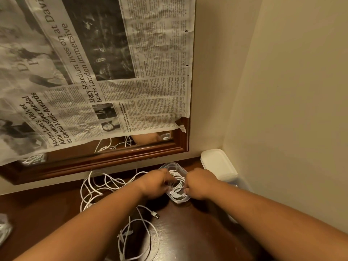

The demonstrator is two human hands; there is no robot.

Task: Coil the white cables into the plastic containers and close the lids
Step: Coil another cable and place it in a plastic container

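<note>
Tucking should be done evenly: the white cable [178,180], gripped by curled fingers of the left hand [156,183] and right hand [200,183], is kept below the plastic container [180,201] rim, far right on the tabletop [188,232].

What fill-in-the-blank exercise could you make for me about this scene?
1. The left hand and right hand grip a coiled cable of ____ colour lying in a clear container.
2. That clear container has ____ lid on it.
3. A container with a white lid stands to its ____, in the corner.

Missing words: white; no; right.
</note>
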